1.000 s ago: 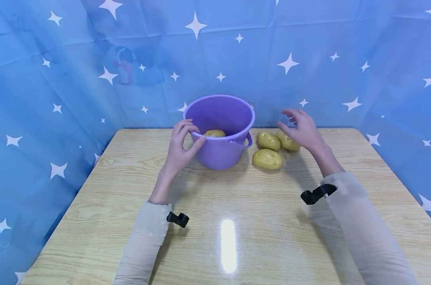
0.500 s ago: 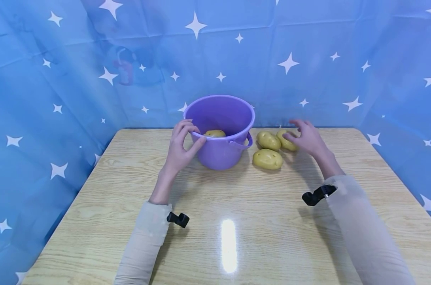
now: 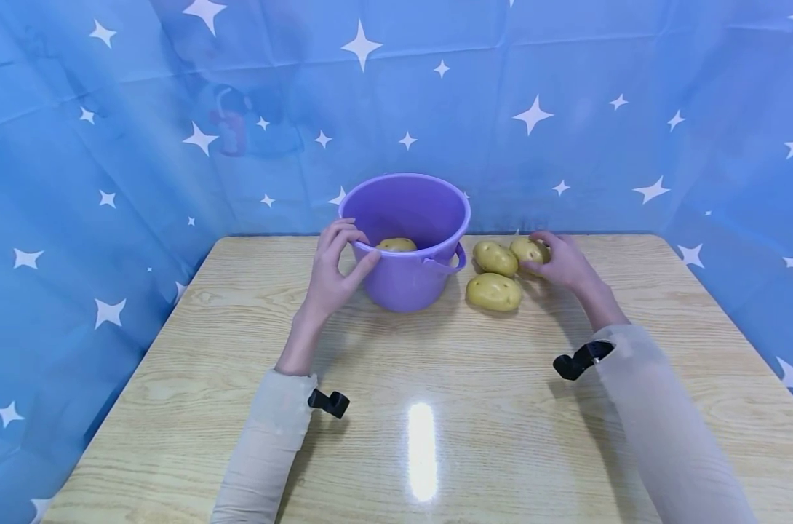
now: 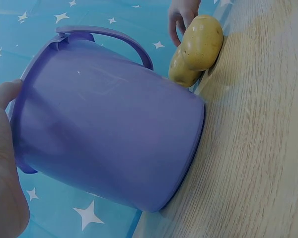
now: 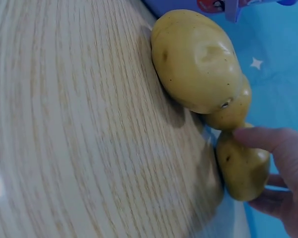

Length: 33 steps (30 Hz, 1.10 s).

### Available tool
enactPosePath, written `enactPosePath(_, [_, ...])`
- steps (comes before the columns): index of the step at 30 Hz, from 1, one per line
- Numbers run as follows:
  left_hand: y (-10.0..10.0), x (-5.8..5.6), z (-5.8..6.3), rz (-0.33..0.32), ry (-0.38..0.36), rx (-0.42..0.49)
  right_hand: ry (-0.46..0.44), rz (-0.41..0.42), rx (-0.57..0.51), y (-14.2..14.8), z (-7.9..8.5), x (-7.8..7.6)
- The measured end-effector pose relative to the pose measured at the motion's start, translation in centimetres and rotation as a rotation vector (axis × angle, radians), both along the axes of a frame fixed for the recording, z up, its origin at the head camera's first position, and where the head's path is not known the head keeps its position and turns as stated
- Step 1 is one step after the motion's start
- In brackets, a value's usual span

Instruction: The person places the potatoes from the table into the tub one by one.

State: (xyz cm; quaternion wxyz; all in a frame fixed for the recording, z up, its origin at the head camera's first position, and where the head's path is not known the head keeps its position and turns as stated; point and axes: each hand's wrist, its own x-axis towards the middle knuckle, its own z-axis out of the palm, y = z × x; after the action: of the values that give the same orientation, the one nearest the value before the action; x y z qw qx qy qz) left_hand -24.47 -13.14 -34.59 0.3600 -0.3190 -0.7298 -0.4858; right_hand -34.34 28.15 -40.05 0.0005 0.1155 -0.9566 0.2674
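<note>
A purple bucket (image 3: 406, 284) stands upright at the back of the table, one potato (image 3: 396, 245) visible inside it. My left hand (image 3: 334, 266) grips the bucket's near-left rim, thumb outside and fingers over the edge. Right of the bucket, three potatoes lie close together: a front potato (image 3: 493, 292), a back-left potato (image 3: 495, 258) and a back-right potato (image 3: 529, 251). Around the back-right one my right hand (image 3: 564, 263) curls, its thumb on the near side and fingers on the far side. In the right wrist view that potato (image 5: 241, 166) sits between thumb and fingers.
The wooden table (image 3: 370, 437) has a bright light reflection near its front. Blue cloth (image 3: 272, 87) with white stars hangs behind and at both sides. The bucket's purple handle (image 3: 450, 263) hangs down on its right side, near the potatoes.
My right hand has come down and slightly right, from above the potatoes onto the back-right one, and its fingers have closed around it. My left hand stays on the bucket rim.
</note>
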Motion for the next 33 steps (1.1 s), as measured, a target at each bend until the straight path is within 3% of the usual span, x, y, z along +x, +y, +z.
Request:
enactPosePath(15, [0.0,0.0,0.0,-0.001,-0.004,0.001,-0.041,0.016,0.016,0.1,-0.4,-0.3])
enactPosePath(24, [0.1,-0.1,0.0,-0.004,-0.005,0.000,-0.042,-0.047,-0.008,0.3,0.0,0.4])
enactPosePath(33, [-0.1,0.0,0.0,0.006,-0.020,-0.006,0.051,-0.101,-0.163,0.4,0.4,1.0])
